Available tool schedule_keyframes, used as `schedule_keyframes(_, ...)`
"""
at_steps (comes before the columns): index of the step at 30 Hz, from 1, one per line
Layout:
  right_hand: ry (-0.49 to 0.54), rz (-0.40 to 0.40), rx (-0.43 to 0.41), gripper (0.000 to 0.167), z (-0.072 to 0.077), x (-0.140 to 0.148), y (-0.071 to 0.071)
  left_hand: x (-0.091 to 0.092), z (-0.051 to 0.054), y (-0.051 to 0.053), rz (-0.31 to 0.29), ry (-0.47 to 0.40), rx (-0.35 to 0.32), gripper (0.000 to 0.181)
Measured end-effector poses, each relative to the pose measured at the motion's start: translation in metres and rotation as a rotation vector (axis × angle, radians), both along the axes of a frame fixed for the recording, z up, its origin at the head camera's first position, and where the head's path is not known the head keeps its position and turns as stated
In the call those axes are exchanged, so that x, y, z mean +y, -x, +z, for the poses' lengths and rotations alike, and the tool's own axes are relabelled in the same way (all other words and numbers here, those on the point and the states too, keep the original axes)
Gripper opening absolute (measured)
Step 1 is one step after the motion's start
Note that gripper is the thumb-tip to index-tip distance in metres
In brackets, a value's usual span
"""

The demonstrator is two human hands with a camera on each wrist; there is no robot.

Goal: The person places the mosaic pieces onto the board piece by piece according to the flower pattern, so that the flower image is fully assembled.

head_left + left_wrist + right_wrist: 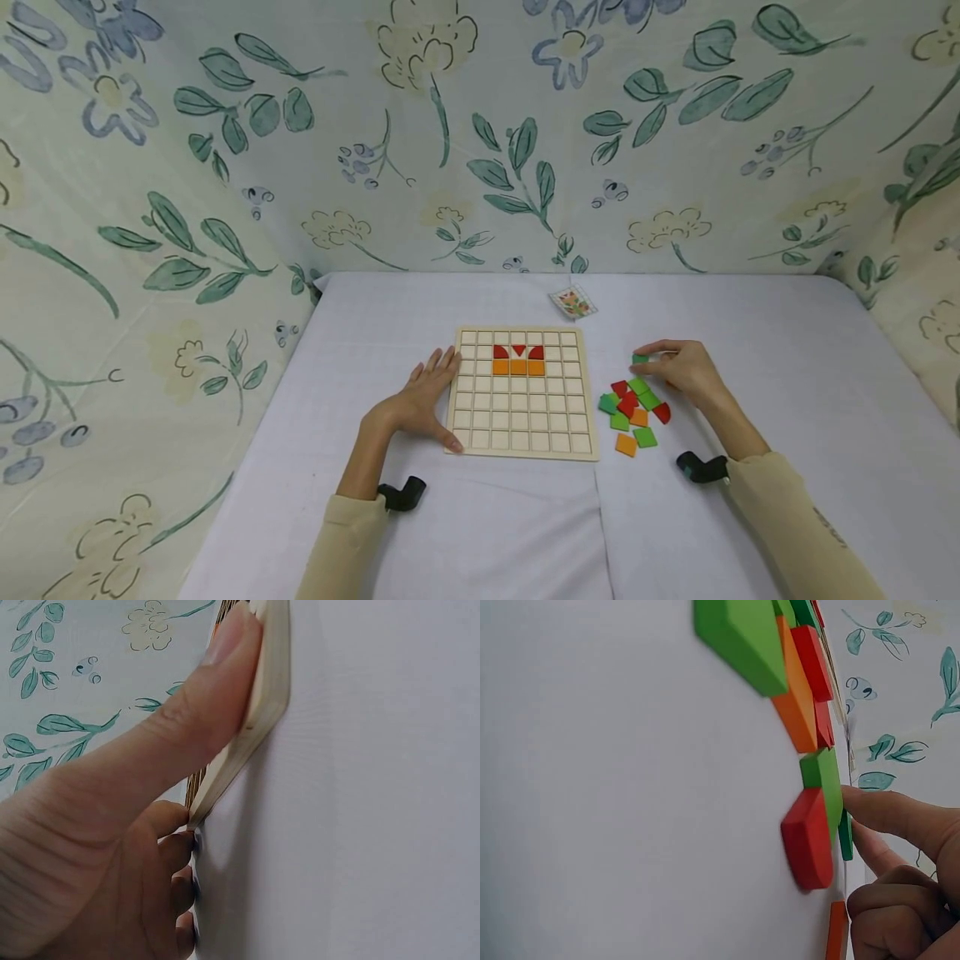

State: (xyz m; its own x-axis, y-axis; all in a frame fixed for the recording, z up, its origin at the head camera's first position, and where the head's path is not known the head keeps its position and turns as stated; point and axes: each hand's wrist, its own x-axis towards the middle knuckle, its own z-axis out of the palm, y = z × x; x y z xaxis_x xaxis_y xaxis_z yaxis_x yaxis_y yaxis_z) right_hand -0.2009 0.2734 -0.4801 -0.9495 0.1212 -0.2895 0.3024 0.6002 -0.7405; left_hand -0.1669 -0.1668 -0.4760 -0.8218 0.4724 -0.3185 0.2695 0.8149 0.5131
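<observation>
A square wooden grid board point(517, 455) lies on the white cloth, with red and orange pieces set in two rows in its upper part. My left hand point(420, 400) rests spread along the board's left side. In the left wrist view its thumb point(180, 712) lies over the board's corner point(274, 690), with the other fingers by the edge. My right hand point(686, 371) pinches a dark green piece point(641, 358) between thumb and index finger, just above the loose pile. In the right wrist view the dark green piece point(846, 836) shows beside the fingertips, partly behind a light green piece point(825, 780).
Loose red, green and orange pieces point(626, 445) lie right of the board. A small patterned card point(573, 302) sits beyond the board's top edge. Floral cloth point(480, 167) hangs behind the table and at its sides. Black wrist devices point(702, 467) are on both arms.
</observation>
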Motion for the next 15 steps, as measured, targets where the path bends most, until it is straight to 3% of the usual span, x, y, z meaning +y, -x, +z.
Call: schedule_keyframes(15, 0.004, 0.033, 0.002, 0.049, -0.001, 0.013, -0.001, 0.0, -0.001, 0.0, -0.007, 0.001, 0.001, 0.153)
